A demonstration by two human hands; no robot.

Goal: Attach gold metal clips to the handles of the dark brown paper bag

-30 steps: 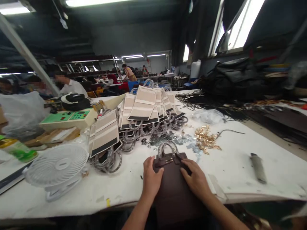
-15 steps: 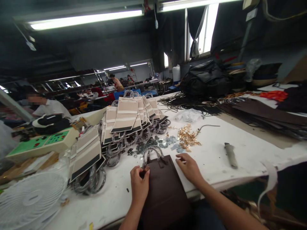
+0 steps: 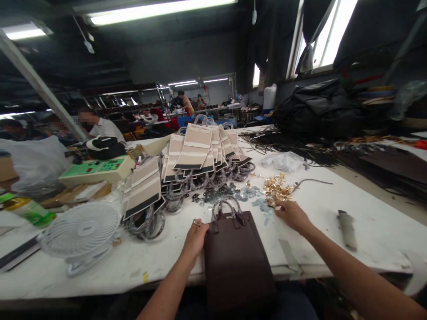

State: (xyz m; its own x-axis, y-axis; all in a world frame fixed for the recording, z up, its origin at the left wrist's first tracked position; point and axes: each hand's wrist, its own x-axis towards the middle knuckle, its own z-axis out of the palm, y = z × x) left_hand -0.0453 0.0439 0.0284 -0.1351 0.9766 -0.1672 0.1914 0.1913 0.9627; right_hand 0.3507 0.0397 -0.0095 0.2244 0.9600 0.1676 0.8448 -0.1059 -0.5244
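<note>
Brown bag (image 3: 235, 258) between hands, gold fittings (image 3: 276, 189), wrapped bags (image 3: 196, 155) behind

- Handbag factory / assembly workshop.
- Long white worktable (image 3: 333, 231) with a stack of part-made bags (image 3: 200, 155), card wraps on them.
- Loose heap of gold metal fittings (image 3: 276, 189), dark straps (image 3: 287, 142) piled behind.
- Brown bag (image 3: 236, 258) at the near edge.
- Green-panel machine (image 3: 96, 169), desk fan (image 3: 80, 233).
- Other workers (image 3: 100, 126) at benches behind; strip lights (image 3: 156, 9) overhead.
</note>
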